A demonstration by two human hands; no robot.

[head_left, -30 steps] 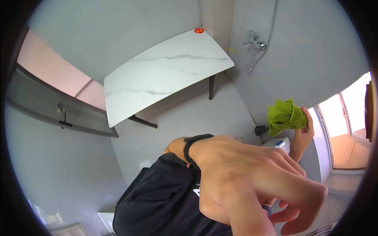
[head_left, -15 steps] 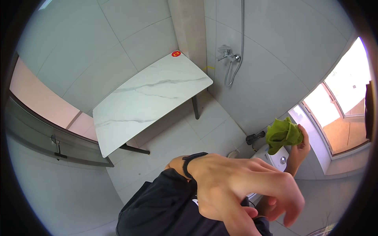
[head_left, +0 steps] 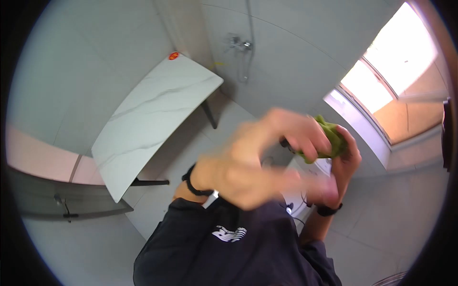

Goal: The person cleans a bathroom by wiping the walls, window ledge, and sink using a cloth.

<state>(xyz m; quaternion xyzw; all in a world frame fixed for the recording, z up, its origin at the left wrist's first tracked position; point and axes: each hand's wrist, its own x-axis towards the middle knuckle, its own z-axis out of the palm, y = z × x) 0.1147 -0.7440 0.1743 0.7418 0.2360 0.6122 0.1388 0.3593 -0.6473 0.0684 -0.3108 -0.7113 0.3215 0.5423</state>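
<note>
A crumpled green cloth [head_left: 338, 146] is held up at the right by my right hand [head_left: 347, 155], whose fingers are wrapped round its outer side. That wrist wears a black band. My left hand [head_left: 257, 159], also with a black wristband, reaches across the middle and is blurred by motion. Its thumb and fingers are spread apart, and the fingertips overlap the near side of the cloth. I cannot tell whether they touch it. Part of the cloth is hidden behind these fingers.
A white marble-patterned table [head_left: 157, 109] with dark legs stands at the left, a red sticker [head_left: 173, 56] at its far corner. A shower tap [head_left: 238, 44] is on the tiled wall. A window [head_left: 381, 81] is at the right. A white fixture [head_left: 298, 174] sits below my hands.
My left hand has moved up and right to the green cloth, its fingers now overlapping it. The view has shifted, showing more of the dark shirt. My right hand still holds the cloth.
</note>
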